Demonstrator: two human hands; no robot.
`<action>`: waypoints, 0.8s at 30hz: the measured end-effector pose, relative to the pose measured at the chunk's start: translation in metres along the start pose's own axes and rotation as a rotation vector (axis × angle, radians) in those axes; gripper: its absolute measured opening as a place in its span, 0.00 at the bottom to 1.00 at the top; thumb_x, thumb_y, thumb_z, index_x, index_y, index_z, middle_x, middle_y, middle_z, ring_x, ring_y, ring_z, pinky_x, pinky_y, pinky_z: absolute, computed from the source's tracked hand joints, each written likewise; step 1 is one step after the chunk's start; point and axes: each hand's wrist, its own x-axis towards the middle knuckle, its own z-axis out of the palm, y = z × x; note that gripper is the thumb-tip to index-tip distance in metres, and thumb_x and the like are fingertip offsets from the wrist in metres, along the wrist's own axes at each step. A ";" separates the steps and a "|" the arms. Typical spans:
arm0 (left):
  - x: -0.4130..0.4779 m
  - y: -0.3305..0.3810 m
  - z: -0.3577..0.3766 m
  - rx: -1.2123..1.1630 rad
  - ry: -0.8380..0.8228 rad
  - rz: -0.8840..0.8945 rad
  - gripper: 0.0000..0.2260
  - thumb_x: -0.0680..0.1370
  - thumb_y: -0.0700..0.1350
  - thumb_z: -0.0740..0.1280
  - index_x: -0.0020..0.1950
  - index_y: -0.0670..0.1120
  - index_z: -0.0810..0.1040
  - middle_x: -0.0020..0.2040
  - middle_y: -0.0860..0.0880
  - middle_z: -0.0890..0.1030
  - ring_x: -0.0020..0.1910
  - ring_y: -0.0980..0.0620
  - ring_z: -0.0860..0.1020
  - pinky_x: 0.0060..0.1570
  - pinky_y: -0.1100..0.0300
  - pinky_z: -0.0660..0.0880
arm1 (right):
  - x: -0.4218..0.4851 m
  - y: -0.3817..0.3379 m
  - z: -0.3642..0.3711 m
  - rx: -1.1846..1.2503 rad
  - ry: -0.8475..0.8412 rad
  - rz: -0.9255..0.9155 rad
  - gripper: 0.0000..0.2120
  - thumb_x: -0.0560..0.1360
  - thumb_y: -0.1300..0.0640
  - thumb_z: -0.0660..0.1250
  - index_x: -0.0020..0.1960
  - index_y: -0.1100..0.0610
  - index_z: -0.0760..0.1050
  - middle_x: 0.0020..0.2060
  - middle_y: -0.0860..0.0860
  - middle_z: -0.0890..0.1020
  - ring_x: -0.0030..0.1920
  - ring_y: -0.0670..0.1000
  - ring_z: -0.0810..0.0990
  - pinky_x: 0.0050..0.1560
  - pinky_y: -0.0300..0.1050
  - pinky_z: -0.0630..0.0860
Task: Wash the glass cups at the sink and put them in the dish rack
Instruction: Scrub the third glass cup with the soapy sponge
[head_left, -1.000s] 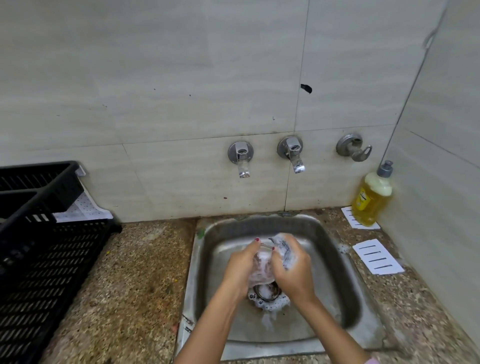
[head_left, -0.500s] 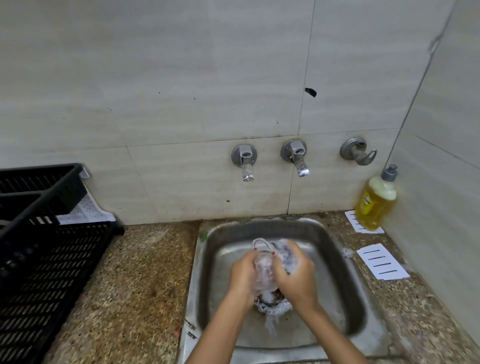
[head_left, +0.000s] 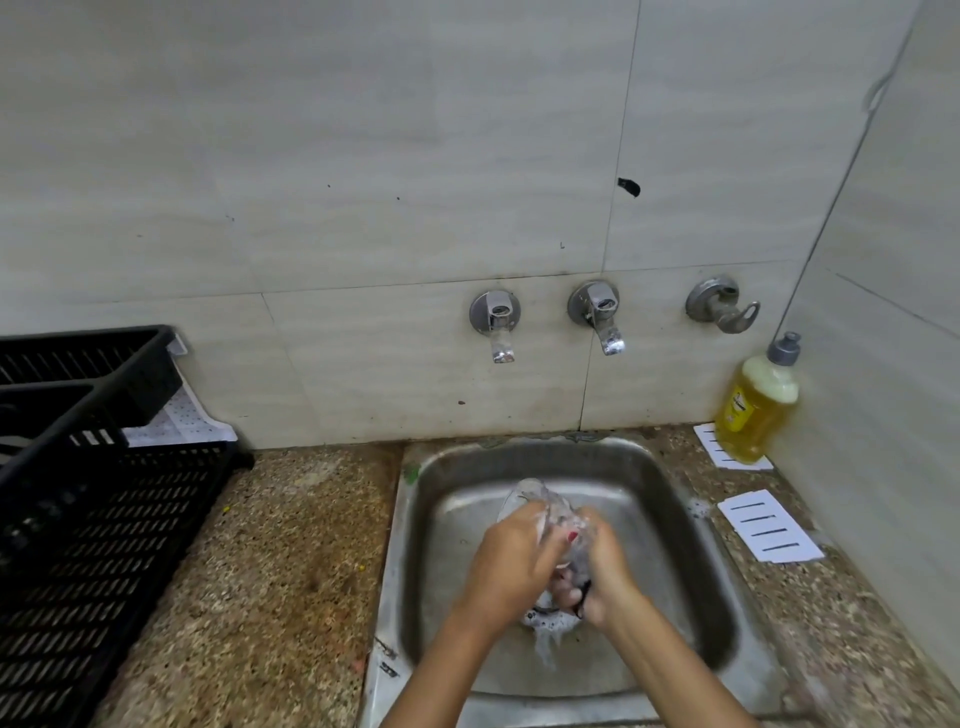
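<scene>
Over the steel sink (head_left: 670, 470), a clear glass cup (head_left: 527, 499) lies tilted between both hands, its soapy rim pointing away and to the left. My left hand (head_left: 511, 566) grips the cup's body from the left. My right hand (head_left: 605, 577) curls round a grey, foamy scrubber (head_left: 575, 553) pressed against the cup's base end. Most of the cup is hidden by the fingers. Foam sits round the drain (head_left: 545, 626) under the hands. The black plastic dish rack (head_left: 109, 525) stands on the counter at the left.
Two taps (head_left: 497, 332) (head_left: 602, 322) and a third valve (head_left: 724, 309) stick out of the tiled wall behind the sink; no water runs. A yellow soap bottle (head_left: 756, 410) and white paper cards (head_left: 769, 527) sit at the right. Speckled stone counter (head_left: 291, 561) lies between rack and sink.
The cup has turned between the hands, its rim now further up and left. The right hand has slid down toward the cup's base end with the scrubber.
</scene>
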 end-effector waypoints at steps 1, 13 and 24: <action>0.000 -0.002 -0.002 -0.172 -0.040 -0.057 0.18 0.69 0.56 0.63 0.48 0.43 0.80 0.43 0.49 0.82 0.43 0.55 0.80 0.45 0.60 0.75 | 0.002 0.002 -0.003 -0.060 0.026 -0.075 0.19 0.77 0.51 0.54 0.31 0.58 0.68 0.18 0.51 0.66 0.14 0.47 0.61 0.17 0.29 0.57; 0.012 0.007 -0.019 -1.054 0.038 -0.911 0.15 0.80 0.49 0.60 0.47 0.38 0.78 0.35 0.42 0.83 0.30 0.48 0.82 0.31 0.59 0.77 | -0.003 -0.001 -0.013 -0.799 -0.162 -1.188 0.26 0.77 0.35 0.44 0.64 0.42 0.72 0.62 0.40 0.76 0.66 0.45 0.70 0.66 0.39 0.63; 0.008 0.007 -0.017 -1.032 -0.083 -0.992 0.11 0.79 0.42 0.61 0.41 0.39 0.77 0.30 0.43 0.80 0.26 0.49 0.79 0.29 0.60 0.77 | -0.017 -0.016 -0.012 -0.993 -0.184 -1.515 0.10 0.75 0.56 0.54 0.41 0.50 0.73 0.37 0.45 0.75 0.39 0.47 0.72 0.41 0.40 0.67</action>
